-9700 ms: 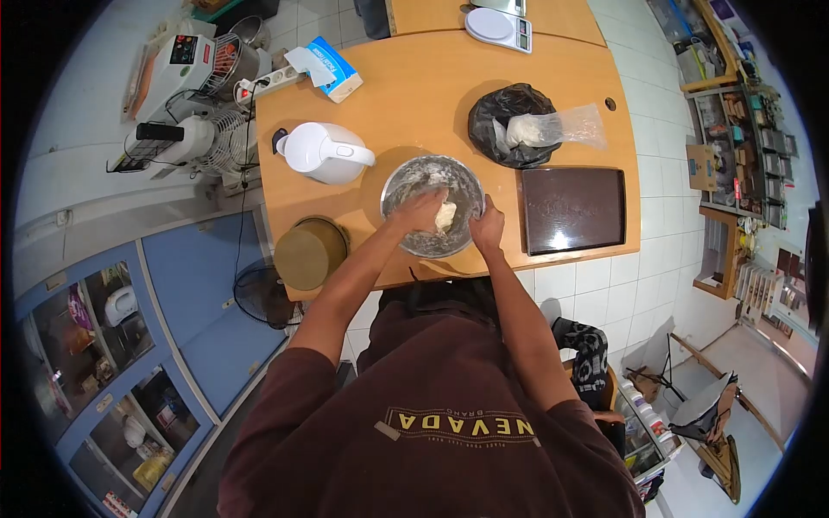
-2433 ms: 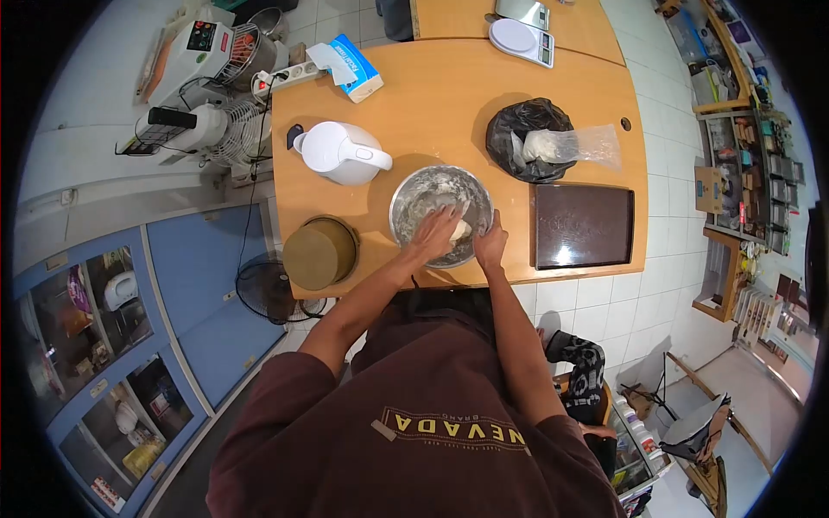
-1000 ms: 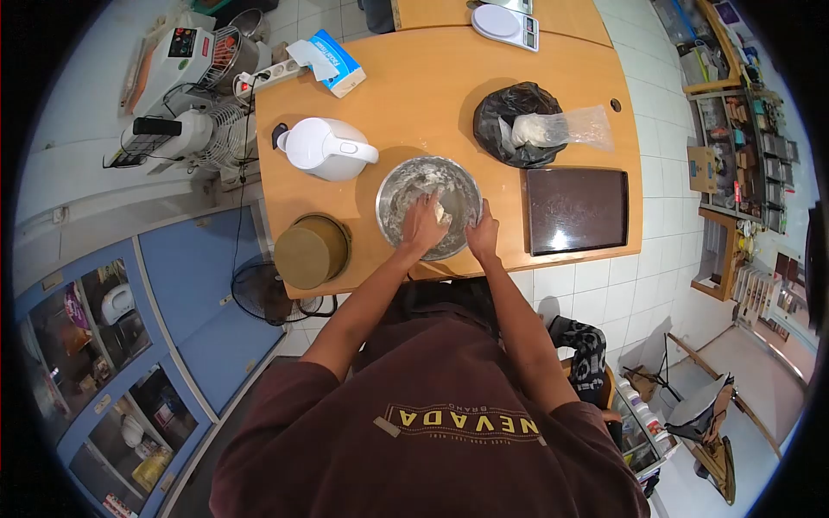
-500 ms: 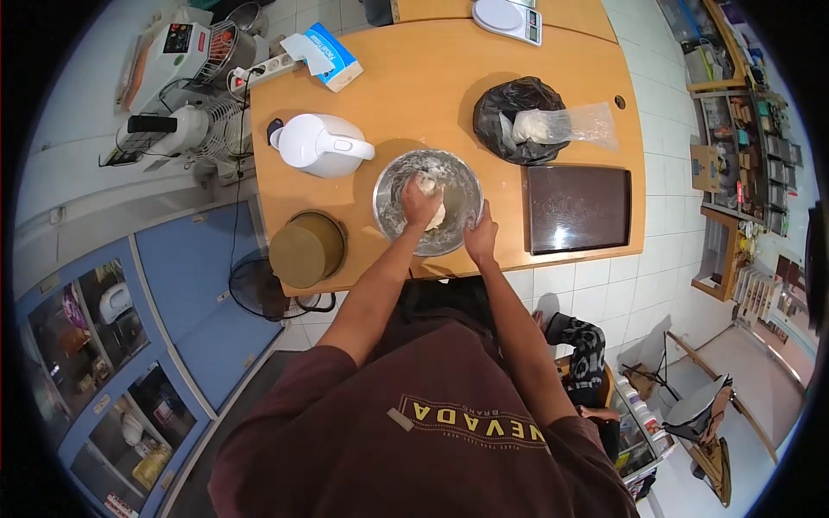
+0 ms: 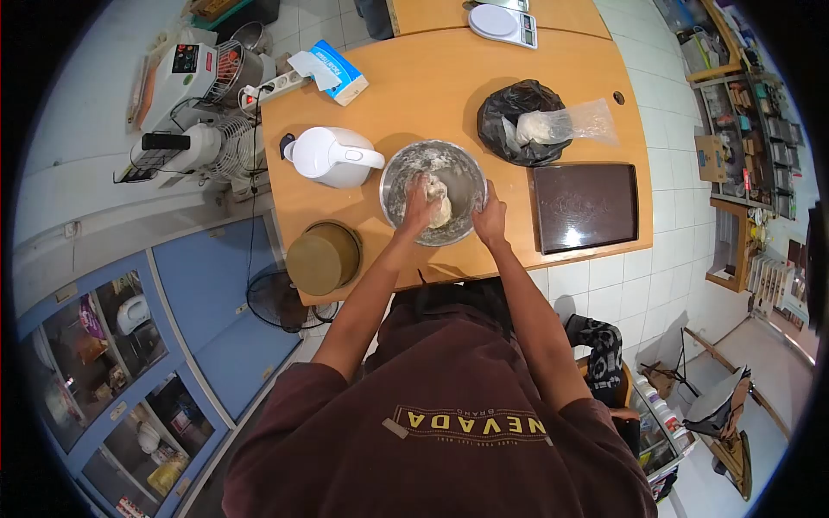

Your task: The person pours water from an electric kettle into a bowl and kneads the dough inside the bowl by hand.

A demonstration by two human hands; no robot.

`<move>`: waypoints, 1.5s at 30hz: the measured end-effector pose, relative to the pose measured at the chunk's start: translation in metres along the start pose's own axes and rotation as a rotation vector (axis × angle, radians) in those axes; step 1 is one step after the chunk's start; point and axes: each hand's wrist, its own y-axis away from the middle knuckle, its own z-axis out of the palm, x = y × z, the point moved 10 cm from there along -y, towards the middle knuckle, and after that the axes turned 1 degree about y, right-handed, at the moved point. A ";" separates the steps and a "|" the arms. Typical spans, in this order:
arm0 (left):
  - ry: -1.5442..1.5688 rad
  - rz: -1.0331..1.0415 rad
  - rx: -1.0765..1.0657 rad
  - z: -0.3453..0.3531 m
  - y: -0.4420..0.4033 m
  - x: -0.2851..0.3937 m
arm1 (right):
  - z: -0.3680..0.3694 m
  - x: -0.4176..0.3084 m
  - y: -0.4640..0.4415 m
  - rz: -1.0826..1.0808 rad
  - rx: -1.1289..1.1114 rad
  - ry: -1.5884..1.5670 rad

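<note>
A steel mixing bowl point(image 5: 393, 168), its inside smeared with flour, stands near the front edge of the wooden table. My left hand point(image 5: 418, 209) is down inside it, fingers curled against a pale, sticky lump of dough point(image 5: 441, 211). The fingertips are partly covered by the dough. At the bowl's right side my right hand point(image 5: 490, 217) grips the rim, with the thumb toward the inside.
A white electric kettle point(image 5: 332, 158) and a round brown tin point(image 5: 323, 259) stand left of the bowl. To the right are a dark baking tray point(image 5: 587, 207) and a black plastic bag point(image 5: 501, 125). Behind are a tissue box point(image 5: 341, 73) and a kitchen scale point(image 5: 501, 24). Someone sits at lower right point(image 5: 600, 350).
My left hand has shifted to the left side of the dough, and more of the lump shows. My right hand stays on the rim. The whole view has turned slightly.
</note>
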 end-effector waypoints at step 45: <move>-0.511 -0.132 0.208 0.024 -0.008 0.045 | 0.004 0.062 0.043 0.212 0.092 -0.073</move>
